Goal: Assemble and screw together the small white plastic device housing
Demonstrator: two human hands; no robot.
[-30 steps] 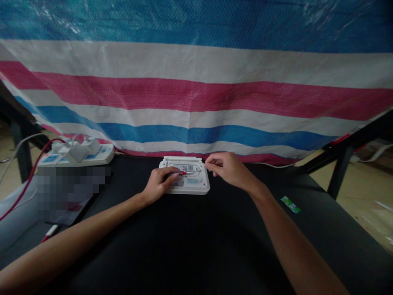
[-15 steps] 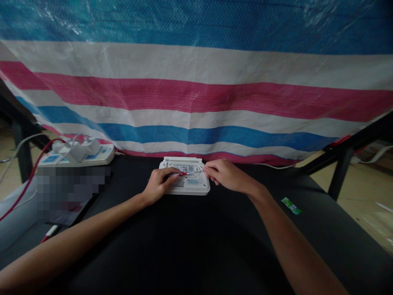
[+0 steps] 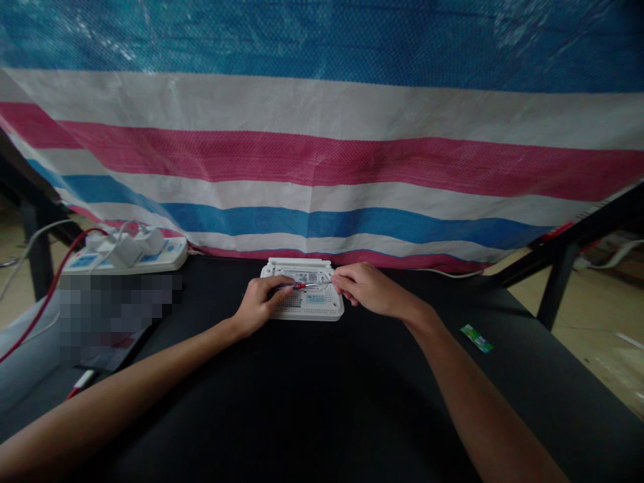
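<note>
A white router-like device [image 3: 322, 310] with vent slots and labels lies flat near the back of the black table. My left hand [image 3: 259, 302] rests over its left part, fingers closed round the handle of a screwdriver [image 3: 300, 286]. The screwdriver lies nearly level above the device, its thin metal shaft pointing right and a red part showing at the handle. At the device's right edge, my right hand [image 3: 358, 285] is closed in a pinch by the screwdriver's tip. Whatever lies between those fingertips is hidden or too small to name.
At the back left stands a white power strip [image 3: 174, 255] with white adapters and cables. A dark flat device [image 3: 125, 345], partly pixelated, lies in front of it. A small green packet [image 3: 476, 338] lies on the table's right. A striped tarp [image 3: 312, 157] hangs behind.
My right hand has shifted very slightly left at the device's edge. The screwdriver, my left hand and the device stay almost the same.
</note>
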